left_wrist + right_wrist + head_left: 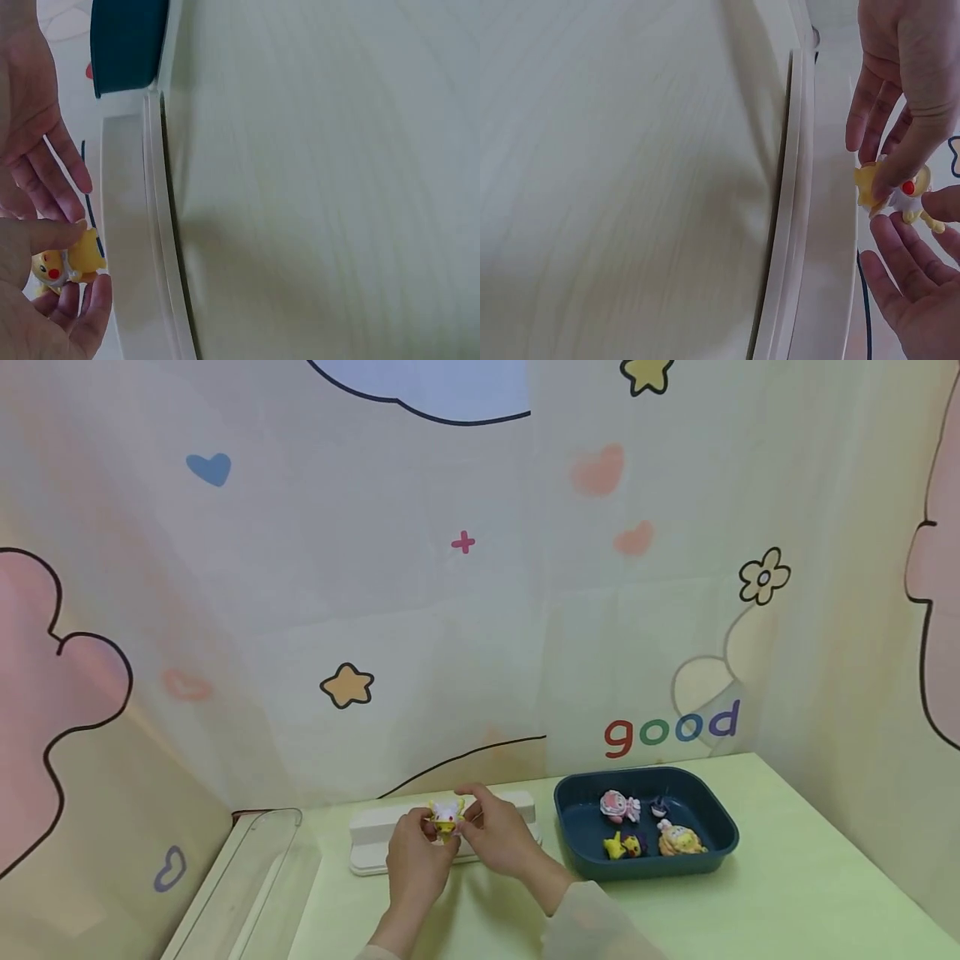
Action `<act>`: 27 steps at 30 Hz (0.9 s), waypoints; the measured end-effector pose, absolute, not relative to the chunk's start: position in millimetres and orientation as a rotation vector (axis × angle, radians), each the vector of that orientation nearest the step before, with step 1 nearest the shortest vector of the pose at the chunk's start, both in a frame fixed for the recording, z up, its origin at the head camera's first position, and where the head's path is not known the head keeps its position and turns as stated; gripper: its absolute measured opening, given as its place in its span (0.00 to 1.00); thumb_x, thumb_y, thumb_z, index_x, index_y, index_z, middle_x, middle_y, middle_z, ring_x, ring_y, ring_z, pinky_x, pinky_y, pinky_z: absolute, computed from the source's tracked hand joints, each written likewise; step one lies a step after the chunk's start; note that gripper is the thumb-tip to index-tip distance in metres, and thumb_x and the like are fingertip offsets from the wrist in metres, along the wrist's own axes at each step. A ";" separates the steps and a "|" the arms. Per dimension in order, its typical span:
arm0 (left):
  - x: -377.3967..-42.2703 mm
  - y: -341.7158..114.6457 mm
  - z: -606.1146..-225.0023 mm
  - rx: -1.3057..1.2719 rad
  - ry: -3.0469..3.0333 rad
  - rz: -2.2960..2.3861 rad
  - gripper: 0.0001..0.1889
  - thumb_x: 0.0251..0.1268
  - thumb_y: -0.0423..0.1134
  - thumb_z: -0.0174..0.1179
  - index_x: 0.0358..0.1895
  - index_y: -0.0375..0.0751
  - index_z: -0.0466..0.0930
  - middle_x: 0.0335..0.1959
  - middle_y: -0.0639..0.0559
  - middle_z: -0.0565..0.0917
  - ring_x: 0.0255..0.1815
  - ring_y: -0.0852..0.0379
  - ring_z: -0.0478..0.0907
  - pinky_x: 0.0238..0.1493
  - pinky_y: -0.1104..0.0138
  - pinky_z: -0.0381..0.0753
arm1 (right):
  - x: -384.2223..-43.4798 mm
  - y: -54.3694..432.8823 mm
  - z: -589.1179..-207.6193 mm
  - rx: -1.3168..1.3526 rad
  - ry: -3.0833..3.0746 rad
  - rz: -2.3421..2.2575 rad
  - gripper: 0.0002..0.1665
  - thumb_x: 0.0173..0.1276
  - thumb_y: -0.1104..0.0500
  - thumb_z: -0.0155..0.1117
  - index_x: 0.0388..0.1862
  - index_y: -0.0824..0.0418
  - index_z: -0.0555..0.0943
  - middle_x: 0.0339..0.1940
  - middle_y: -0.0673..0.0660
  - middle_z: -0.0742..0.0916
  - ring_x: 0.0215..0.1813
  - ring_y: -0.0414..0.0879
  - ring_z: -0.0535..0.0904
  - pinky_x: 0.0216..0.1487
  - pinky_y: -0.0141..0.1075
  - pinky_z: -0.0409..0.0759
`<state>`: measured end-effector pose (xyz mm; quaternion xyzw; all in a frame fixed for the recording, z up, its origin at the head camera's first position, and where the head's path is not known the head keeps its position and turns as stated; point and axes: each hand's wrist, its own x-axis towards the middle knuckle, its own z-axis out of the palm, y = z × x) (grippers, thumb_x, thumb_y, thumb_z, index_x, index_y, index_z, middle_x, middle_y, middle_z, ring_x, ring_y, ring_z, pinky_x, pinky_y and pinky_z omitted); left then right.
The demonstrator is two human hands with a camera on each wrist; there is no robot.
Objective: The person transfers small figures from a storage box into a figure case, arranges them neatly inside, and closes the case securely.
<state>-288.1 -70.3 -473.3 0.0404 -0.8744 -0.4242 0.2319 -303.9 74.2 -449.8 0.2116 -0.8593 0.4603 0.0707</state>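
A small yellow toy figurine [446,820] with red cheeks and white parts is held up between both hands, over the front of a white stepped stand [367,831]. My left hand [417,860] pinches it between thumb and fingers, as the left wrist view shows with the figurine [86,255] lying sideways. From the other side, my right hand [501,831] grips it too, its thumb and fingertips at the figurine [906,191] in the right wrist view. Fingers hide part of the figurine.
Right of the stand sits a dark blue tray [645,870] with several small figurines, among them a pink-and-white one [618,807] and a yellow one [613,845]. A clear plastic cover [258,877] lies at the table's left edge. A printed cloth [420,610] hangs behind.
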 end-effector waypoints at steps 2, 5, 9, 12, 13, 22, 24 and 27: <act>-287.7 -79.2 -474.2 0.141 -2.415 -1.155 0.22 0.46 0.34 0.78 0.46 0.33 0.81 0.32 0.49 0.79 0.31 0.56 0.73 0.32 0.62 0.70 | -303.6 65.5 -452.2 0.645 -2.595 1.412 0.26 0.73 0.64 0.64 0.68 0.60 0.74 0.43 0.56 0.88 0.45 0.47 0.85 0.45 0.39 0.82; -287.7 -92.1 -476.5 0.180 -2.425 -1.145 0.23 0.46 0.34 0.78 0.47 0.33 0.80 0.32 0.48 0.80 0.30 0.55 0.74 0.32 0.62 0.71 | -303.1 52.8 -455.1 0.658 -2.598 1.471 0.27 0.72 0.64 0.63 0.69 0.61 0.73 0.45 0.57 0.88 0.48 0.49 0.85 0.49 0.42 0.83; -288.4 -108.2 -478.8 0.231 -2.432 -1.142 0.25 0.47 0.35 0.77 0.49 0.32 0.78 0.33 0.47 0.82 0.32 0.53 0.77 0.32 0.61 0.72 | -303.4 37.0 -457.8 0.680 -2.602 1.534 0.27 0.71 0.66 0.61 0.69 0.61 0.72 0.50 0.59 0.89 0.52 0.52 0.86 0.53 0.47 0.84; -288.6 -119.6 -479.3 0.267 -2.440 -1.138 0.25 0.48 0.35 0.77 0.50 0.33 0.77 0.34 0.46 0.82 0.32 0.52 0.78 0.32 0.61 0.73 | -304.2 26.1 -459.8 0.703 -2.603 1.590 0.28 0.71 0.68 0.59 0.70 0.62 0.71 0.55 0.61 0.88 0.55 0.55 0.86 0.56 0.49 0.84; -288.7 -122.7 -479.8 0.276 -2.443 -1.138 0.25 0.49 0.35 0.77 0.50 0.33 0.77 0.35 0.46 0.82 0.33 0.52 0.78 0.32 0.61 0.73 | -304.4 23.2 -460.9 0.709 -2.600 1.616 0.28 0.70 0.69 0.58 0.70 0.63 0.71 0.56 0.62 0.88 0.56 0.56 0.86 0.57 0.50 0.84; -289.3 -148.2 -484.1 0.348 -2.452 -1.086 0.24 0.49 0.36 0.76 0.48 0.34 0.76 0.35 0.45 0.82 0.35 0.49 0.79 0.34 0.58 0.74 | -301.6 -0.8 -467.2 0.773 -2.578 1.798 0.36 0.64 0.75 0.54 0.73 0.64 0.70 0.64 0.67 0.83 0.64 0.64 0.82 0.63 0.53 0.82; -289.6 -151.9 -484.7 0.356 -2.458 -1.085 0.24 0.49 0.36 0.76 0.48 0.34 0.76 0.35 0.44 0.82 0.35 0.49 0.80 0.34 0.57 0.74 | -300.7 -4.4 -468.8 0.772 -2.586 1.796 0.39 0.61 0.75 0.53 0.74 0.63 0.70 0.64 0.67 0.82 0.65 0.64 0.81 0.64 0.54 0.81; -290.0 -155.8 -485.2 0.365 -2.466 -1.090 0.24 0.50 0.36 0.75 0.49 0.33 0.75 0.35 0.44 0.82 0.36 0.48 0.79 0.35 0.57 0.74 | -300.2 -8.0 -471.0 0.762 -2.601 1.785 0.42 0.59 0.76 0.53 0.76 0.61 0.69 0.63 0.66 0.82 0.67 0.63 0.81 0.66 0.54 0.80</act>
